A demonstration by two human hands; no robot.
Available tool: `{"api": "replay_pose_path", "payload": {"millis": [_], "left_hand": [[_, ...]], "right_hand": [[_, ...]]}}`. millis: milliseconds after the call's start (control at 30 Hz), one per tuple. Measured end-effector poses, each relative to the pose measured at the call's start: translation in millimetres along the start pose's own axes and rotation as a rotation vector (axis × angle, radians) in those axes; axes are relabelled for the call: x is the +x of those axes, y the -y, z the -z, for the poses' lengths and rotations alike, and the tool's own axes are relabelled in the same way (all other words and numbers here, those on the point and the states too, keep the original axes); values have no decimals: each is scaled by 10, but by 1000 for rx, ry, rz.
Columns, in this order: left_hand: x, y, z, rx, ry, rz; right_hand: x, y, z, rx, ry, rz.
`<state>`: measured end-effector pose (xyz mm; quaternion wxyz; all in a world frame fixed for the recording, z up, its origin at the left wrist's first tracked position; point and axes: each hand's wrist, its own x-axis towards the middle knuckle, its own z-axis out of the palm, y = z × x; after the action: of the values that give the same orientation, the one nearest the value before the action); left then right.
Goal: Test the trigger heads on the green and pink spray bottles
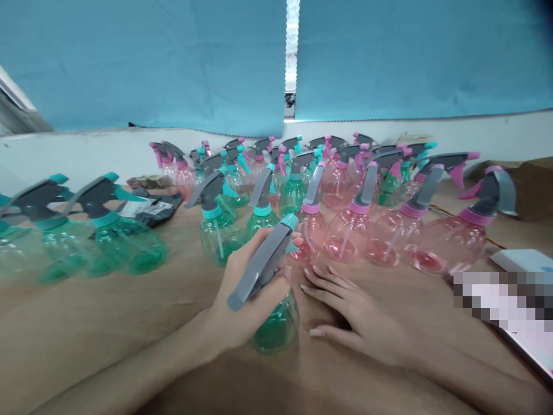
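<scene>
My left hand (254, 288) is wrapped round the neck of a green spray bottle (276, 325), below its grey and teal trigger head. The bottle stands near me on the wooden table (185, 317). To its right, my right hand (345, 302) lies palm down with fingers apart, holding nothing. Just beyond my fingertips are pink spray bottles, the nearest a pink bottle (309, 230) with a grey head. A green bottle with a teal collar (262, 222) stands directly behind the held one.
Several more green spray bottles (129, 245) stand at left, and pink ones (449, 239) at right. A dark plastic packet (158, 210) lies behind the left group. A white box (525, 260) and a blurred-out flat object (510, 305) lie at right. Blue curtains (151, 63) hang behind.
</scene>
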<state>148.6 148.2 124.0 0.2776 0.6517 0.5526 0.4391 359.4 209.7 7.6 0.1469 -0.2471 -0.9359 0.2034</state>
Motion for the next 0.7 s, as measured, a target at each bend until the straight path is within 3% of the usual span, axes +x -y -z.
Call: {"api": "replay_pose_path", "payload": {"millis": [700], "left_hand": [[-15, 16, -1, 56, -15, -5]], "right_hand": [[0, 23, 21, -11, -6, -1]]}}
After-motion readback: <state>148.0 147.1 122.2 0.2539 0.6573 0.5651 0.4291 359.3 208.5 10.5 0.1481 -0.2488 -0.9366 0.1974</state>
